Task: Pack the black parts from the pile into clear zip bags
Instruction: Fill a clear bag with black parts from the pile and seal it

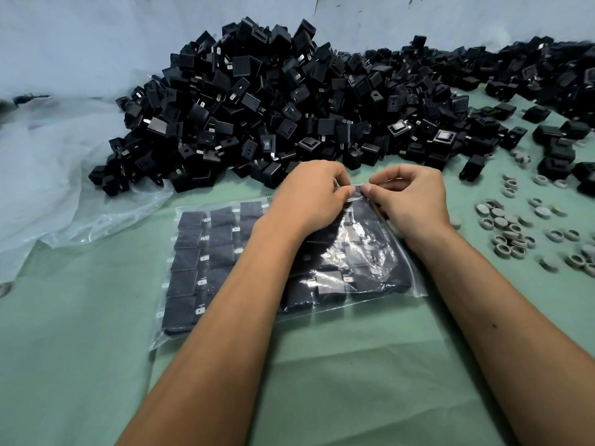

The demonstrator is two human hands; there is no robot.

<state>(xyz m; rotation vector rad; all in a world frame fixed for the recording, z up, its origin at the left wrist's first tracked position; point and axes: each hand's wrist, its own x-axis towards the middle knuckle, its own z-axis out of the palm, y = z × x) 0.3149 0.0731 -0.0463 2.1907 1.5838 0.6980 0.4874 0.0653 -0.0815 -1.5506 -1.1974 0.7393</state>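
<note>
Head view: two hands, left hand [309, 194] and right hand [410, 197], fingers pinching one zip bag [370, 259]; second filled bag [193, 262] beside.

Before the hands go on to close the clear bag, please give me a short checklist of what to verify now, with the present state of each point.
1. Left hand pinches the top edge of the clear plastic zip bag: ok.
2. Right hand pinches the same edge: ok.
3. Black square parts in the bag lie in neat rows: ok on the left side; under the forearm, cannot tell.
4. Zip strip closed along its whole length: cannot tell.
5. Bag lies flat on the green table cover: ok.
6. Big pile of loose black parts stays apart from the bag: ok.
</note>
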